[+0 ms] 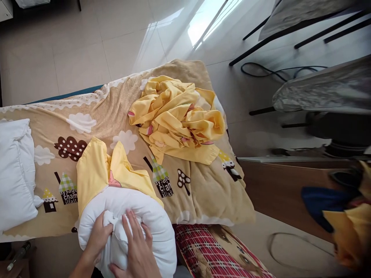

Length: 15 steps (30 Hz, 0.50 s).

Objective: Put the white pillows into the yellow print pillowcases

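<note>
A plump white pillow point(156, 227), folded with its end bunched up in the middle, sits close in front of me. My left hand point(97, 237) pinches the bunched white fabric on its left side. On the right of the bunch lies my right hand point(140, 247), its fingers bent over the fabric and its thumb lower down. A yellow pillowcase point(92, 166) with a pink print sticks out from the pillow's far side in two peaks. Beyond it lies a crumpled heap of yellow cloth point(176, 116) with pink patches.
A beige patterned blanket point(199, 193) covers the bed-like surface. Another white pillow point(14, 173) lies at the left. A red plaid printed item point(208, 251) is near the front edge. Covered racks with dark legs and a cable point(266, 69) stand on the tiled floor at right.
</note>
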Motion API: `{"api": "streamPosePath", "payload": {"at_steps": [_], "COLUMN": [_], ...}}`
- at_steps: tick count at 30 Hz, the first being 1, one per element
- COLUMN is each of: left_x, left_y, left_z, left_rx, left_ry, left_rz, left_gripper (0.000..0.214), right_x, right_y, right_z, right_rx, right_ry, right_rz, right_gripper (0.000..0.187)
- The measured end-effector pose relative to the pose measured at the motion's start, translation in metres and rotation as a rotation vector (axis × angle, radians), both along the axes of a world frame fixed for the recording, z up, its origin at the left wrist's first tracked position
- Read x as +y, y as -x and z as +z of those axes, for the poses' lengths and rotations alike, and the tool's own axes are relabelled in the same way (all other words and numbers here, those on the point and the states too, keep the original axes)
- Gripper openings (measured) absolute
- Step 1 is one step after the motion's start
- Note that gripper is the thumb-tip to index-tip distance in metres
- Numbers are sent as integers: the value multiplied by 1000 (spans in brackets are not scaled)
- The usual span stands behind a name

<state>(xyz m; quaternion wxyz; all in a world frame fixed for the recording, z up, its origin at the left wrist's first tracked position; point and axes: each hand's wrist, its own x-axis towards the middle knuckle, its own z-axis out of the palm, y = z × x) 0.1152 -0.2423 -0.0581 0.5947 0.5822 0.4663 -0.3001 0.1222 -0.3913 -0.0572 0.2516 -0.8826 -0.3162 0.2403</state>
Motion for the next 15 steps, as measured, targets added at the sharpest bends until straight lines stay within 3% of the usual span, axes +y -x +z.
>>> {"api": "streamPosePath", "payload": {"at_steps": [2,3,5,8,10,12,13,15], "left_x": [-7,-10,-14,-3,15,36,45,58], "left_y": [20,30,48,57,41,9,-11,-50], "left_z": [-3,-4,-4,4,12,12,7,-12], "left_rx": [33,45,23,-134,-286,-365,-344,-171], "left_ry": [27,-13,-123,-216,-373,-652,-779,-839], "left_rz": [180,208,159,-41,-199,-396,-522,-802], "left_gripper": [33,33,30,26,24,26,31,40], "right_x": [13,18,26,31,33,37,41,47], "right_y": [2,2,2,-4,-15,-31,-41,-62], "right_z": [-5,-7,-11,-16,-16,-13,-11,-8], "right_rx": [164,244,360,437,481,527,547,574], "right_ry": [95,133,175,172,181,198,213,247], "right_rz": [14,15,-5,-38,-43,-30,-30,-43], "right_gripper": [109,104,92,72,60,43,34,23]}}
